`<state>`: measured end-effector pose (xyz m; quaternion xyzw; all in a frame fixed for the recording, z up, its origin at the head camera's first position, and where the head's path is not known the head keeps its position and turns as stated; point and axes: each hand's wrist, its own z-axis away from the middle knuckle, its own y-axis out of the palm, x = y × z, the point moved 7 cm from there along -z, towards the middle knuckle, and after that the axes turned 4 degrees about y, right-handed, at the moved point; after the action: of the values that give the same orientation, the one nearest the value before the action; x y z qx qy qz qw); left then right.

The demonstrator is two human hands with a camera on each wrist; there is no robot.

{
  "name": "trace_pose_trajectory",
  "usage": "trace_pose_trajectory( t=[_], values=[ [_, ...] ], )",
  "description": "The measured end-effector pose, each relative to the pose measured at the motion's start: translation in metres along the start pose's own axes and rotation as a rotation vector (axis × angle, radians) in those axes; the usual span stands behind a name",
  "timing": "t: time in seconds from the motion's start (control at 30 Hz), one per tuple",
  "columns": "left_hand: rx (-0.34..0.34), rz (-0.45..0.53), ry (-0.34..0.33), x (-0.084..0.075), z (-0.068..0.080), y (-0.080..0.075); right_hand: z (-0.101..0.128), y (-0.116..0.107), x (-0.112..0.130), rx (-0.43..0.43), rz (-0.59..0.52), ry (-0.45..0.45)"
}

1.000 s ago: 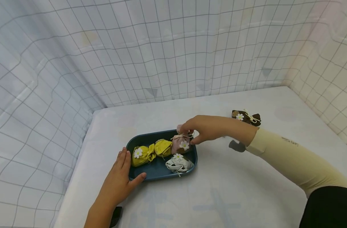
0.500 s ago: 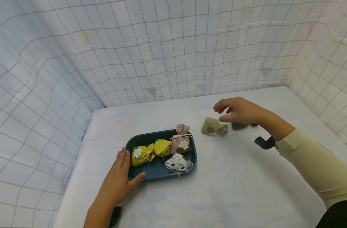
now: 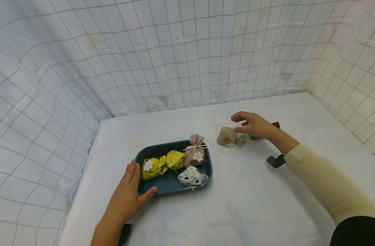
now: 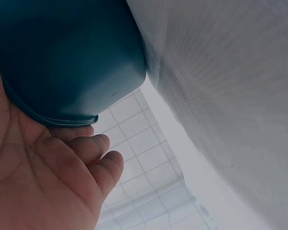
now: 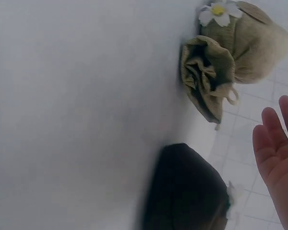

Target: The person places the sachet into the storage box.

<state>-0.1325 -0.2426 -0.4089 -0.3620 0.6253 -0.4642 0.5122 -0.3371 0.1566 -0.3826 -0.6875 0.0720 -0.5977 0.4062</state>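
My left hand rests along the left end of a dark blue tray, fingers straight outside the rim and thumb at its front edge. In the tray lie two yellow cloth bundles, one with a daisy and one beside it, a pink drawstring pouch and a white pouch. My right hand hovers over a beige drawstring pouch, fingers loosely spread and holding nothing. The right wrist view shows that pouch's gathered mouth and daisy, apart from the fingers.
A dark brown pouch lies right of the beige one, mostly hidden by my right hand; it looms close in the right wrist view. White cloth covers the table. White grid-patterned curtains enclose the back and sides.
My right hand has let go of the pink pouch in the tray and moved right to above the beige pouch, then sunk slightly lower. My left hand has stayed on the tray.
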Motion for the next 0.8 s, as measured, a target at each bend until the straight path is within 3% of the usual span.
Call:
trace_pose_trajectory(
  t=[0.23,0.8],
  values=[
    [-0.003,0.003,0.001,0.001,0.0,0.001,-0.011,0.022,-0.012,0.07,0.028,0.057],
    [0.004,0.006,-0.005,0.0,0.001,0.0,-0.011,0.041,-0.016,0.064,0.115,0.059]
  ],
)
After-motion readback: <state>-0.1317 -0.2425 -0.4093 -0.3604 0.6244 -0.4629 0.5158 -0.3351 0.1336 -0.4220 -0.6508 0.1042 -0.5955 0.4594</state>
